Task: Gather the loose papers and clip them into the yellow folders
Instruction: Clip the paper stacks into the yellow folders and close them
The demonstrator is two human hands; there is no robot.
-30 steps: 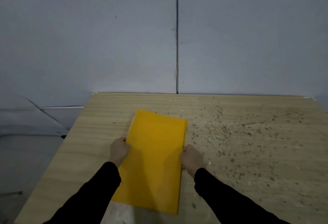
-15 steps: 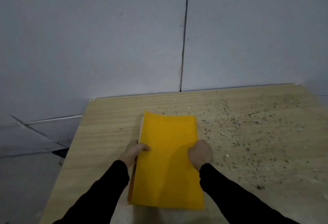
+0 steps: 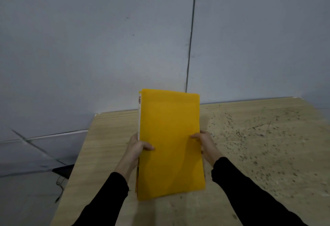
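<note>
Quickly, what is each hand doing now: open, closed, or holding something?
Left hand: grips the left edge of the yellow folder.
Right hand: grips the right edge of the same folder.

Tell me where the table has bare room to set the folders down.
The widest bare patch of the table lies right of the right hand, up to the wall, only speckled with dark marks. A narrower strip runs between the left hand and the table's left edge. The middle is crowded: both hands grip the yellow folders.
</note>
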